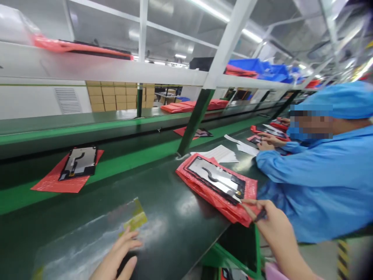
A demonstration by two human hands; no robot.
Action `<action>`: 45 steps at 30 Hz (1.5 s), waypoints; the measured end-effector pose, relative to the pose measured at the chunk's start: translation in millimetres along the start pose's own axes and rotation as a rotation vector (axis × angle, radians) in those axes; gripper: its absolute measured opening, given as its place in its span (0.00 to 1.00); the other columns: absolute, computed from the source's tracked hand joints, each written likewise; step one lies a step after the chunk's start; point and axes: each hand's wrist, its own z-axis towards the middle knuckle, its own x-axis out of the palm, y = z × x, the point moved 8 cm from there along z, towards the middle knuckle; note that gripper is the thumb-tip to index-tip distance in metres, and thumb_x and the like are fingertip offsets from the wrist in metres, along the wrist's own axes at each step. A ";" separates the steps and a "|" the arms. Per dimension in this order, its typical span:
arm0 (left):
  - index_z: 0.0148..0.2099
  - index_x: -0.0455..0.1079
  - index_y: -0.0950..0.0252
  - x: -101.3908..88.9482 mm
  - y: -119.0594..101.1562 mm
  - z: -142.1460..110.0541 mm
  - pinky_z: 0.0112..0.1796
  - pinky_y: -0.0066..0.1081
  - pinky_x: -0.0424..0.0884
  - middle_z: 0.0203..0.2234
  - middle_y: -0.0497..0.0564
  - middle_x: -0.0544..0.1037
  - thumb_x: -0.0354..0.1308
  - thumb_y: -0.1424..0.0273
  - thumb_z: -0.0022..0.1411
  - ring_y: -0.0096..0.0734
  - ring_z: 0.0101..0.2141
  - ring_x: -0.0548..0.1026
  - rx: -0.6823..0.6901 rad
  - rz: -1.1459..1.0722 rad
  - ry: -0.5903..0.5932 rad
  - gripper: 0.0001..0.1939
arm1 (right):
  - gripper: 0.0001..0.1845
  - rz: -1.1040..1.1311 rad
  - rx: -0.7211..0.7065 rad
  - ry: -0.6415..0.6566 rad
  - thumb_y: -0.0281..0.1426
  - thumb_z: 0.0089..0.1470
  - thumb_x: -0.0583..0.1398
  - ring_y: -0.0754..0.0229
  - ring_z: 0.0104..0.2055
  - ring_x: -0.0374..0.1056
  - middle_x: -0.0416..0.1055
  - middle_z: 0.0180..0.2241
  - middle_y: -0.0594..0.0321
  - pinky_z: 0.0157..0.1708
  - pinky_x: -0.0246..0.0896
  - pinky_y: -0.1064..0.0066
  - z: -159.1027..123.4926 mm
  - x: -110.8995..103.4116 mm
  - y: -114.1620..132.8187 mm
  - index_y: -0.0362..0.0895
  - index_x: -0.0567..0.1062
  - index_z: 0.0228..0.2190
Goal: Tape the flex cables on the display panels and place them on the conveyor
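My left hand is open, fingers stretched, at the yellow-taped corner of a clear film on the bench. At the right, my right hand is closed, its fingertips at the near end of a phone screen panel. A small dark tool shows between its fingers; its kind is not clear. This panel has a silver back, a black border and a dark flex cable. It lies on a stack of red bubble bags.
Another panel rests on a red bag on the green belt. White paper strips lie behind the stack. A green bin stands below the bench edge. A slanted post rises from the bench. A blue-clad co-worker works at the right.
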 end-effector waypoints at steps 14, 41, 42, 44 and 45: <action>0.41 0.74 0.65 175.3 -111.6 172.7 0.52 0.40 0.69 0.43 0.58 0.82 0.59 0.61 0.60 0.41 0.47 0.79 -0.392 -0.878 0.441 0.13 | 0.08 -0.342 -0.455 0.093 0.31 0.57 0.55 0.59 0.25 0.70 0.76 0.26 0.64 0.29 0.64 0.68 -0.3 -23.8 -34.2 0.50 0.65 0.26; 0.62 0.63 0.58 162.3 -59.3 171.3 0.50 0.42 0.73 0.46 0.55 0.82 0.75 0.70 0.46 0.46 0.45 0.81 -0.396 -1.580 -0.150 0.42 | 0.18 0.124 0.052 0.242 0.50 0.58 0.57 0.52 0.37 0.78 0.80 0.35 0.56 0.34 0.71 0.66 -9.6 47.0 19.0 0.52 0.58 0.29; 0.62 0.62 0.57 154.0 -48.2 160.7 0.50 0.42 0.73 0.45 0.55 0.82 0.75 0.70 0.45 0.46 0.45 0.81 -0.417 -1.573 -0.185 0.43 | 0.18 0.146 0.087 0.283 0.50 0.57 0.57 0.51 0.35 0.78 0.79 0.34 0.57 0.33 0.71 0.65 -12.2 65.5 21.1 0.51 0.59 0.30; 0.63 0.61 0.57 140.1 -28.0 143.5 0.49 0.40 0.74 0.43 0.54 0.82 0.76 0.72 0.43 0.45 0.44 0.81 -0.459 -1.556 -0.254 0.46 | 0.17 0.174 0.147 0.389 0.49 0.54 0.59 0.53 0.29 0.75 0.76 0.29 0.63 0.30 0.69 0.64 -20.8 107.9 28.0 0.52 0.60 0.30; 0.63 0.60 0.57 134.7 -19.4 137.2 0.49 0.40 0.74 0.42 0.53 0.83 0.76 0.73 0.42 0.45 0.44 0.81 -0.478 -1.547 -0.283 0.47 | 0.18 0.207 0.181 0.438 0.48 0.51 0.60 0.54 0.25 0.72 0.73 0.26 0.66 0.27 0.67 0.65 -25.4 129.0 31.4 0.52 0.60 0.29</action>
